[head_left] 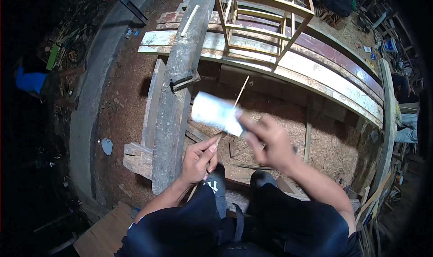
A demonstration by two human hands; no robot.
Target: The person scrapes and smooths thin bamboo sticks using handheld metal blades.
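Observation:
A thin wooden stick (pixel 242 89) slants up and to the right from my left hand (pixel 200 161), whose fingers are closed round its lower part. My right hand (pixel 272 143) is closed on a pale, bright sheet-like piece (pixel 213 112), blurred by motion; whether it is paper or a blade cannot be made out. This piece crosses the stick just above my left hand and hides part of it. The stick's upper tip shows beyond the piece, over the shavings on the ground.
A grey plank (pixel 173 99) runs along the left, bearing a dark block-like tool (pixel 185 80) and a thin strip (pixel 190 20). A wooden frame (pixel 270 29) stands on the slatted bench (pixel 306 70). Another person (pixel 31 81) in blue is at the far left.

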